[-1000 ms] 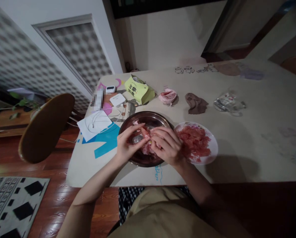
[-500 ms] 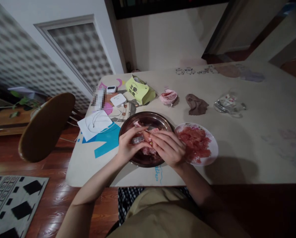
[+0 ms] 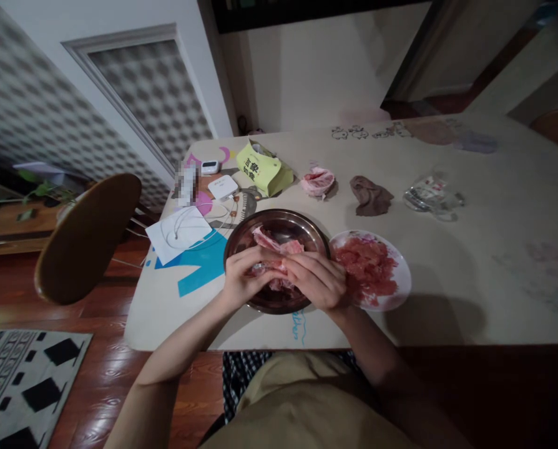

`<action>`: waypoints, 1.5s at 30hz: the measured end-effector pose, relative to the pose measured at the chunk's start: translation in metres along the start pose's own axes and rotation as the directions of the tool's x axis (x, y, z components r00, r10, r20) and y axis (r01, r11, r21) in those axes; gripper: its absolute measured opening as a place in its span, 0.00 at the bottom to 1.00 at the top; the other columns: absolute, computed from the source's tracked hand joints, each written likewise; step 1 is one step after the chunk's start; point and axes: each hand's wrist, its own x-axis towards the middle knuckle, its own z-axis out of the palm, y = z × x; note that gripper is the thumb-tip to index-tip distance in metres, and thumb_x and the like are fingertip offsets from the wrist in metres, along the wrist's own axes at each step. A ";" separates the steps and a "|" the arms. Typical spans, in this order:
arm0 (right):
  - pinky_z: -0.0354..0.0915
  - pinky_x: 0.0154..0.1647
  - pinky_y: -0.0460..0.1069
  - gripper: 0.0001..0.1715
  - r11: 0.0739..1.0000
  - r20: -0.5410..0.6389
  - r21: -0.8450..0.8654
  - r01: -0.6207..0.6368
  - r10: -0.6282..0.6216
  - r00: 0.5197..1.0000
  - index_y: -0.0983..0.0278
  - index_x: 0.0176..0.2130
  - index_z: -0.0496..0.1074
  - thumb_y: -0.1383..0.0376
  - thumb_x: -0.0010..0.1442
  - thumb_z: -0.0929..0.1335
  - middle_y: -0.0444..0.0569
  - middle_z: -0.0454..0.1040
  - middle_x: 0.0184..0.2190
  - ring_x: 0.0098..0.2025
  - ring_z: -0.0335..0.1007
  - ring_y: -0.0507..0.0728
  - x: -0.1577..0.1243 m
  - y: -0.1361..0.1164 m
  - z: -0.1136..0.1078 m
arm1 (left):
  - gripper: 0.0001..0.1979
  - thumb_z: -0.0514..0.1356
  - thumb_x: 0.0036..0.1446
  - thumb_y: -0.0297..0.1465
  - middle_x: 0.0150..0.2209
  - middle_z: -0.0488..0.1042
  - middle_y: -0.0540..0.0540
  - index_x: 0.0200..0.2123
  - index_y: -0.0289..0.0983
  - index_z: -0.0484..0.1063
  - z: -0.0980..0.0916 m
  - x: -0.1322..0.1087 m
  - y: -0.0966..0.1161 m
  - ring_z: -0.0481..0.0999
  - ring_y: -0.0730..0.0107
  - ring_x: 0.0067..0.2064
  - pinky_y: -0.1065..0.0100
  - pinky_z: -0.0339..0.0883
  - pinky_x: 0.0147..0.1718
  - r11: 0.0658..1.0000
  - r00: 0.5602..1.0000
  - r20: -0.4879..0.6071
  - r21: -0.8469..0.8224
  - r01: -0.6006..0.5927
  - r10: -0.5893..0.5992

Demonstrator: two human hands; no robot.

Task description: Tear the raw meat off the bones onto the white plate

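Observation:
A round metal bowl (image 3: pixel 279 223) sits near the table's front edge with pink fruit pieces and peel (image 3: pixel 272 240) in it. Over the bowl, my left hand (image 3: pixel 241 277) and my right hand (image 3: pixel 314 280) meet, both with fingers curled and pinched on one pink piece between them. Right of the bowl stands a white plate (image 3: pixel 396 296) heaped with red-pink peeled flesh (image 3: pixel 366 265), touching the bowl's rim.
Behind the bowl lie a yellow-green bag (image 3: pixel 263 168), a pink wrapper (image 3: pixel 317 181), a brown cloth (image 3: pixel 370 196) and a clear plastic bag (image 3: pixel 431 193). White devices, a cable and papers (image 3: pixel 180 232) lie at the left. A brown chair (image 3: pixel 85 237) stands beside the table.
Both hands have drawn slightly toward me and lower over the bowl, closing more tightly around the pink piece. More peel shows at the bowl's far side.

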 end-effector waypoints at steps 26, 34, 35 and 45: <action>0.78 0.62 0.53 0.21 0.992 0.058 0.086 0.092 -0.097 0.994 0.72 0.61 0.73 0.76 0.70 0.67 0.56 0.82 0.55 0.61 0.77 0.59 0.000 0.001 -0.012 | 0.17 0.60 0.68 0.23 0.55 0.83 0.42 0.57 0.40 0.75 -0.005 -0.013 -0.016 0.84 0.57 0.57 0.58 0.86 0.49 0.927 0.931 -0.036 0.112 -0.357 0.363; 0.79 0.61 0.52 0.23 0.995 0.040 0.030 0.099 -0.100 0.994 0.67 0.62 0.74 0.75 0.70 0.68 0.53 0.82 0.55 0.59 0.79 0.58 0.002 0.006 -0.016 | 0.20 0.59 0.69 0.22 0.56 0.83 0.44 0.61 0.42 0.73 -0.005 -0.017 -0.018 0.83 0.57 0.59 0.54 0.86 0.52 0.940 0.941 -0.032 0.062 -0.335 0.338; 0.79 0.61 0.52 0.24 0.995 0.046 0.031 0.095 -0.097 0.994 0.67 0.63 0.73 0.75 0.70 0.69 0.53 0.81 0.56 0.60 0.79 0.59 0.001 0.007 -0.016 | 0.20 0.59 0.69 0.22 0.55 0.83 0.44 0.60 0.42 0.73 -0.004 -0.017 -0.018 0.83 0.57 0.58 0.54 0.86 0.52 0.941 0.941 -0.036 0.062 -0.334 0.336; 0.81 0.58 0.54 0.30 0.999 -0.007 0.049 0.009 -0.009 1.000 0.67 0.67 0.69 0.77 0.68 0.70 0.54 0.82 0.54 0.57 0.81 0.60 -0.003 0.016 -0.013 | 0.10 0.62 0.66 0.21 0.46 0.86 0.42 0.48 0.38 0.78 -0.006 -0.014 -0.013 0.88 0.59 0.48 0.61 0.87 0.42 0.959 0.950 -0.140 0.103 -0.266 0.278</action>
